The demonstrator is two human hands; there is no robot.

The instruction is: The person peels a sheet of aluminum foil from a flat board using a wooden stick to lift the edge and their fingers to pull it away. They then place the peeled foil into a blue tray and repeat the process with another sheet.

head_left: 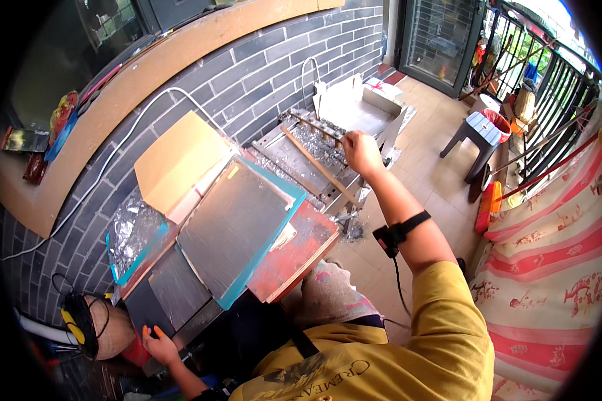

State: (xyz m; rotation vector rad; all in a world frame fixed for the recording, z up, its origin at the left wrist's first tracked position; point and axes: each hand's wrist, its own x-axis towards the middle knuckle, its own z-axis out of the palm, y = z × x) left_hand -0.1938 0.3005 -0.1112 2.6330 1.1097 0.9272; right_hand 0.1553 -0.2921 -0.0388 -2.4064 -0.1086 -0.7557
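My right hand (pixel 361 152) is closed at the far edge of a metal machine bed (pixel 274 150) strewn with silvery scraps. What its fingers grip is too small to make out. Just left of it runs a dark metal bar (pixel 314 125), and a wooden strip (pixel 318 164) lies slantwise across the bed. My left hand (pixel 159 344) is low on the left, fingers apart and holding nothing, by the near edge of a dark flat sheet (pixel 150 304). Between the hands, a large grey sheet with a blue-green border (pixel 241 220) rests tilted over a reddish board (pixel 301 257).
An open cardboard box (pixel 174 164) and crumpled clear plastic (pixel 132 230) stand against the grey brick wall (pixel 261 63). A white tray (pixel 364 110) sits beyond the machine. On the right are a small stool (pixel 480 130), a red-and-white curtain (pixel 548 281) and a railing.
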